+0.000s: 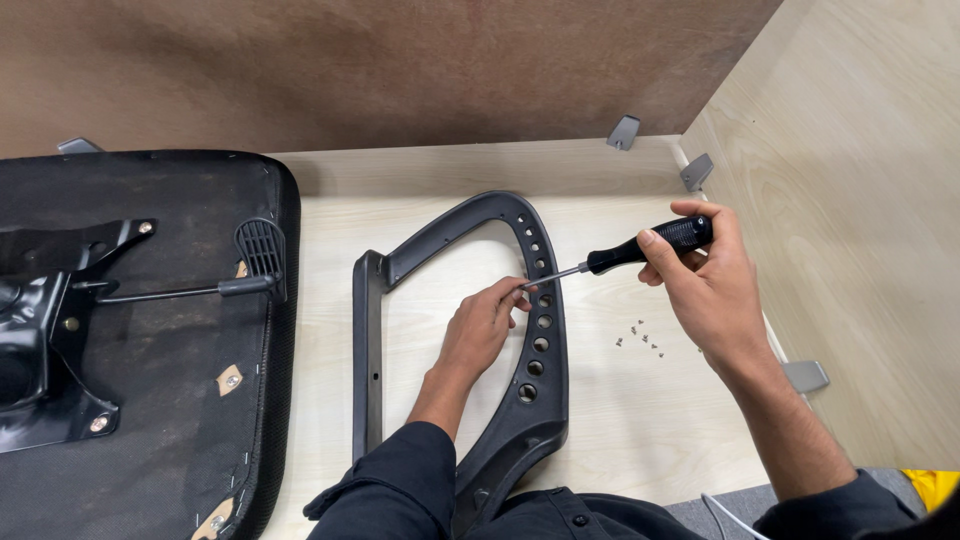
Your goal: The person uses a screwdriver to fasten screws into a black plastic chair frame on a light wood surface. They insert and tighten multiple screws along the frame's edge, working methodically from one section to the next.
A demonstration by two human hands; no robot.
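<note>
The black curved plastic chair armrest frame (455, 330) is lying flat on the pale wooden table (620, 420). The left hand (480, 330) is pinching something small at a hole, while the right hand (705, 285) is gripping a black-handled screwdriver (625, 254); its tip could slip and jab the left fingers (508, 296).

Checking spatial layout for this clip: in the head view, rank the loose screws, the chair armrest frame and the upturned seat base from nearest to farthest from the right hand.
From the right hand:
1. Loose screws, just to its left on the table.
2. Armrest frame, centre, under the screwdriver tip.
3. Seat base, far left.
</note>
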